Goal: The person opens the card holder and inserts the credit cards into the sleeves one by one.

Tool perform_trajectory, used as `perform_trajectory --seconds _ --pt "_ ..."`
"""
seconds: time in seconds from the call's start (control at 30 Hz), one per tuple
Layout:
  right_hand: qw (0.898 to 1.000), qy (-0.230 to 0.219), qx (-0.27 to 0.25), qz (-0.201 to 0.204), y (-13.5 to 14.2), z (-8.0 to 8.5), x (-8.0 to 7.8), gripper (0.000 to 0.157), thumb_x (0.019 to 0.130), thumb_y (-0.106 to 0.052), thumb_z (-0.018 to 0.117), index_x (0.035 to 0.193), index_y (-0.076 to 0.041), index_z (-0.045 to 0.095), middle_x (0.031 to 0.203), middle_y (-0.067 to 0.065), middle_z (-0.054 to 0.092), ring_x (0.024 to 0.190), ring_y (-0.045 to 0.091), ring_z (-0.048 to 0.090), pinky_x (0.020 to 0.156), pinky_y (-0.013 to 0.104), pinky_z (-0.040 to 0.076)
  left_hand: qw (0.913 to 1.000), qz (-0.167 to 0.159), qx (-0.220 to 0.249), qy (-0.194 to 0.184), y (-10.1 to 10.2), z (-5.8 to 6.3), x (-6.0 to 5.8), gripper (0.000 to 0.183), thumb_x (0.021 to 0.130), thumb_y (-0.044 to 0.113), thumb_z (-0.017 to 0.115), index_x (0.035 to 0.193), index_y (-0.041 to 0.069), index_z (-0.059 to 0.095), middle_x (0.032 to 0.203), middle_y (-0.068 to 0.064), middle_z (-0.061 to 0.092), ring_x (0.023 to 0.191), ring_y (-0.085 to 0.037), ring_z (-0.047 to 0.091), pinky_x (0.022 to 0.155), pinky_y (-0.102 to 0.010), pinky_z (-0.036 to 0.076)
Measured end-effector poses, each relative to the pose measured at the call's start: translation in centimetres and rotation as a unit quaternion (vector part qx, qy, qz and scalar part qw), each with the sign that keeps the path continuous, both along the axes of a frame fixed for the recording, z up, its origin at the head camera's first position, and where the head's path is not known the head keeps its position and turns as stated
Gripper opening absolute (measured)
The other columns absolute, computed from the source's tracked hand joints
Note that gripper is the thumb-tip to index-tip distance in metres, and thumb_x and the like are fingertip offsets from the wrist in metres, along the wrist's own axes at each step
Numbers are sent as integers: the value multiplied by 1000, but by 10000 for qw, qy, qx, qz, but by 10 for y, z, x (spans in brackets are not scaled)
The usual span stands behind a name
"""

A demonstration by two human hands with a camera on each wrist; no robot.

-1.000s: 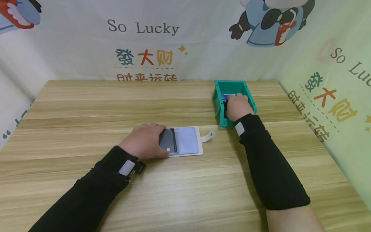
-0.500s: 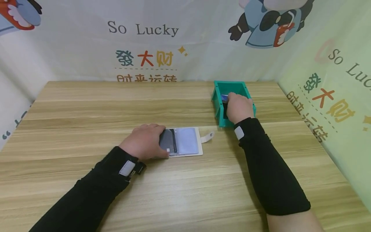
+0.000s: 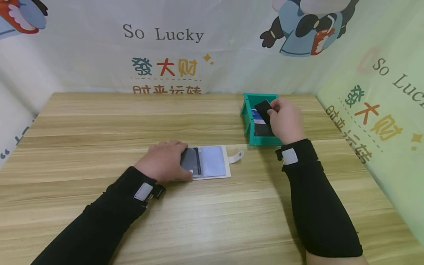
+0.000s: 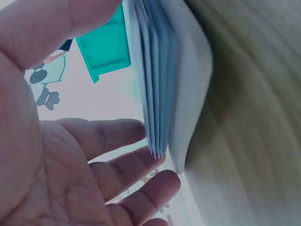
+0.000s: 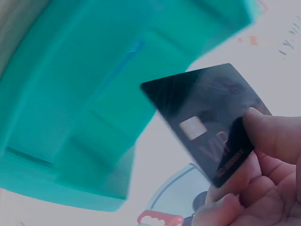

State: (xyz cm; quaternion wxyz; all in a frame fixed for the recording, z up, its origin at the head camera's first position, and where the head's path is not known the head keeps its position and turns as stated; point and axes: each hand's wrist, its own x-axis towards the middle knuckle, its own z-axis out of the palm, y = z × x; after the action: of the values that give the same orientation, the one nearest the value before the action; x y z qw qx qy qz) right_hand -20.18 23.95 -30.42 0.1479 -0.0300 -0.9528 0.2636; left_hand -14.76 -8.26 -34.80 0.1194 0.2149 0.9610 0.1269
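Observation:
A white card holder (image 3: 213,162) lies spread on the table, clear sleeves facing up, with a dark card (image 3: 191,161) in its left sleeve. My left hand (image 3: 162,162) grips the holder's left part, thumb on the near edge and fingers on the far edge. Its stacked sleeves (image 4: 155,84) show edge-on in the left wrist view. Over the green bin (image 3: 247,127), my right hand (image 3: 287,121) pinches a black card (image 5: 202,127) by one end between thumb and fingers. That card bears a chip and the letters VIP, and is tilted.
Inside the bin lie a blue-and-white card (image 3: 257,115) and a black card (image 3: 262,130). The holder's snap strap (image 3: 236,157) sticks out to the right. A printed curtain (image 3: 228,73) stands behind the wooden table (image 3: 212,217).
My right hand has risen out of the bin and shifted a little right, bringing up the black card. The left hand and the card holder have stayed in place.

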Motion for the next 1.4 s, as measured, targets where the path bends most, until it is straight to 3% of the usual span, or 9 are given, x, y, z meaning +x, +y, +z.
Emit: perform_trajectory --seconds 0.17,0.33,0.53,0.8,0.93,1.13,1.27,1.4 --pt "9980 304 -464 309 -6 11 11 21 94 -18 57 107 -2 61 98 12 63 82 24 54 71 41 45 9998 18 11 217 1 3 -1 87 76 60 66 139 4 42 136 -15 45 104 -30 42 83 -51 38" --pt "9901 299 -1132 773 -19 15 17 21 92 -19 61 106 -4 63 90 8 63 78 18 52 68 34 43 9984 102 402 389 3 7 0 78 81 55 63 138 5 44 133 -13 49 102 -25 46 87 -50 41" --pt "9690 -12 -2030 1405 -38 12 25 20 91 -16 61 108 -5 60 85 8 62 68 19 53 55 25 44 9928 335 1063 441 7 12 2 75 85 51 62 140 6 40 135 -10 48 117 -23 44 97 -48 39" --pt "9356 -698 -2801 2033 -69 1 33 27 92 -11 59 118 -6 55 83 10 65 68 23 59 56 29 52 9801 610 1860 320 12 16 4 77 86 55 59 145 14 31 122 -4 56 103 -17 53 85 -44 48" --pt "9285 -1071 -2808 2183 -85 -6 38 28 93 -12 59 120 -8 54 82 7 66 67 22 60 62 36 55 9697 567 2360 267 13 17 5 77 87 56 57 147 16 28 119 -1 59 99 -11 55 83 -42 50" --pt "9217 -1256 -2729 2455 -98 -12 43 29 92 -12 59 120 -8 53 74 8 65 63 24 58 69 53 51 9516 543 3005 340 17 18 6 68 88 39 64 143 13 34 96 4 63 77 -6 58 66 -34 52" --pt "9217 -1313 -2693 2465 -100 -12 45 28 93 -12 59 120 -9 52 71 8 64 61 23 57 70 53 51 9465 696 3133 330 18 20 7 64 87 29 68 141 10 38 85 4 61 66 -10 55 56 -32 48" --pt "9247 -1364 -2601 2420 -101 -13 46 27 92 -13 59 119 -10 53 69 9 63 61 23 58 70 52 52 9387 833 3345 85 18 20 6 61 87 25 68 139 11 39 81 1 61 62 -13 55 52 -33 46"
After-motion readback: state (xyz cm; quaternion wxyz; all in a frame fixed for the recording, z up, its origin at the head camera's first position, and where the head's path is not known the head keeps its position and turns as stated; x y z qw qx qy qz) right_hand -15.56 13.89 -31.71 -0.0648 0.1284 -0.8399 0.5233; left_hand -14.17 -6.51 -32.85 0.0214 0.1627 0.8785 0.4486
